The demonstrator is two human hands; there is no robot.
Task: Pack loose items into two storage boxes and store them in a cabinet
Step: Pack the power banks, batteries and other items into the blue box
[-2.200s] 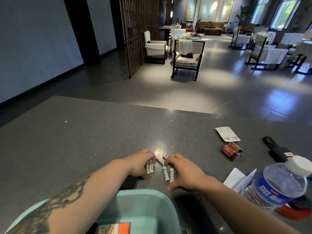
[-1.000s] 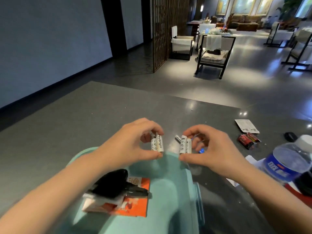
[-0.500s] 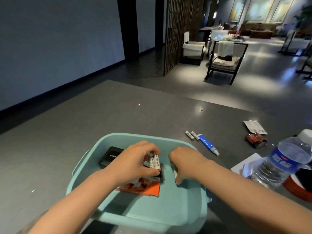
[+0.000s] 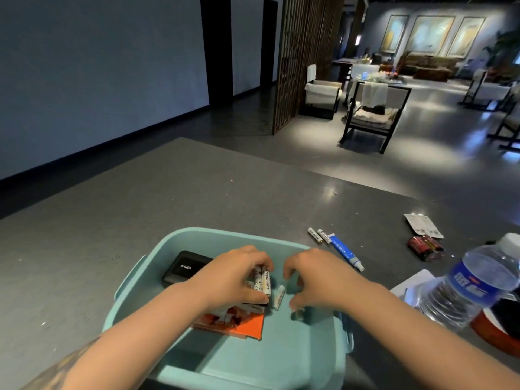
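Note:
A teal storage box (image 4: pixel 180 237) stands on the grey table in front of me. Inside it lie a black Anker power bank (image 4: pixel 184 267) and an orange packet (image 4: pixel 242 323). My left hand (image 4: pixel 233 275) is down in the box and pinches a few white batteries (image 4: pixel 263 282). My right hand (image 4: pixel 315 277) hovers beside it in the box with its fingers loosely spread. A loose white battery (image 4: pixel 278 296) lies between the two hands. Another small item sits under the right thumb; I cannot tell what it is.
On the table right of the box lie two white batteries (image 4: pixel 319 235), a blue tube (image 4: pixel 344 252), red batteries (image 4: pixel 425 246) and a white packet (image 4: pixel 423 225). A water bottle (image 4: pixel 472 282) and white paper (image 4: pixel 412 285) are at the right edge. Chairs stand on the floor beyond.
Both hands lifted batteries off the table and lowered them into the teal box. The right hand has let its batteries go; the left still holds its own.

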